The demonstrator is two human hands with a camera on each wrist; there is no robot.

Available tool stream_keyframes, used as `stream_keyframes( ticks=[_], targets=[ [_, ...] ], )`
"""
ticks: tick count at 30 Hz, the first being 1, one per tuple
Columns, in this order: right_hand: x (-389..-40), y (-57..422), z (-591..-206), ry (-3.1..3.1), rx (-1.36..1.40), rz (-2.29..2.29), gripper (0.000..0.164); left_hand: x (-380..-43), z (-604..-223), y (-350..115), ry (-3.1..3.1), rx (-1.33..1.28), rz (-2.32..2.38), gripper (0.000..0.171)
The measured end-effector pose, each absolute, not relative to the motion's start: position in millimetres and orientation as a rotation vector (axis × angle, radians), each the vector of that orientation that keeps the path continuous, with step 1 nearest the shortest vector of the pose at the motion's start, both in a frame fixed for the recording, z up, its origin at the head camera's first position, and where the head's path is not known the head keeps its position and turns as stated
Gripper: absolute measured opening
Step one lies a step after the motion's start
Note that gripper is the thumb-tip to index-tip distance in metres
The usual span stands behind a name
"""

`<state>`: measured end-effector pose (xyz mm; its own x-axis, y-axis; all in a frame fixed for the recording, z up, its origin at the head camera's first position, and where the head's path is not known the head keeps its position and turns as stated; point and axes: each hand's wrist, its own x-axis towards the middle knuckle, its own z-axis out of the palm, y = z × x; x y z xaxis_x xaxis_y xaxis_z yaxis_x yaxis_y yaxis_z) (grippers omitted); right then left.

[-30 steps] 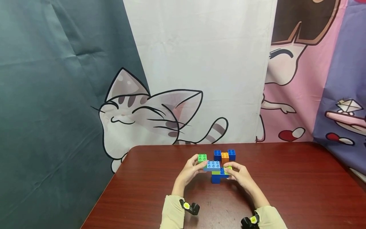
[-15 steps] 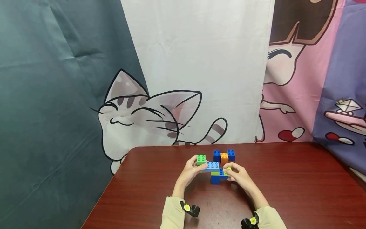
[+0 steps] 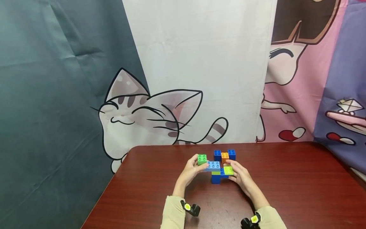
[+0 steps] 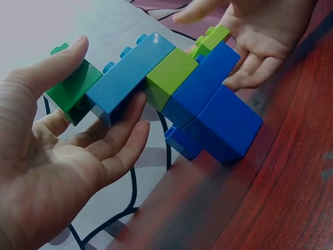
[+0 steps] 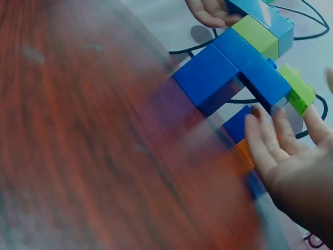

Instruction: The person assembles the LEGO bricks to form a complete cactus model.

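Observation:
A toy brick build stands on its dark blue brick (image 3: 215, 179) on the table. Above it lie a long blue brick (image 4: 205, 78), a small lime brick (image 4: 171, 78) and a light blue brick (image 3: 213, 164) reaching left. A green brick (image 3: 201, 159) sits at the left end. My left hand (image 3: 188, 174) grips that end, thumb on the green brick and fingers underneath. At the other end, a lime brick (image 3: 228, 170) tops the long blue one. My right hand (image 3: 243, 178) is beside it with loose fingers and the thumb apart; some fingertips are close below, and contact is unclear.
Behind the build, two blue bricks (image 3: 231, 154) flank an orange brick (image 3: 225, 156) on the brown table (image 3: 286, 184). A printed cloth (image 3: 183, 63) hangs beyond the table's far edge.
My right hand has released the lime brick on the right, its thumb and fingers spreading off it, so its top now shows. The left hand keeps its grip and the build stays put.

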<state>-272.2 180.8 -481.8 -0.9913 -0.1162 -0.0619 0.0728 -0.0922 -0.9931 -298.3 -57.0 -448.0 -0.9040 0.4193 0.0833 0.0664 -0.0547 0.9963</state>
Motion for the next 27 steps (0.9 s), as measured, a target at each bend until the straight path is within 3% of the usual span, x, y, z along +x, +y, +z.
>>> stream_keyframes(
  ticks=[9, 20, 27],
  targets=[
    [-276, 181, -488, 2.126, 0.229, -2.366, 0.063, -300, -448, -60, 1.985, 0.52, 2.033, 0.036],
    [-294, 177, -496, 2.548, 0.339, -2.2, 0.04, -300, -447, -62, 1.965, 0.512, 2.05, 0.038],
    [-308, 184, -502, 2.73, 0.425, -2.142, 0.04, -300, -449, -58, 1.944, 0.52, 2.039, 0.044]
  ],
)
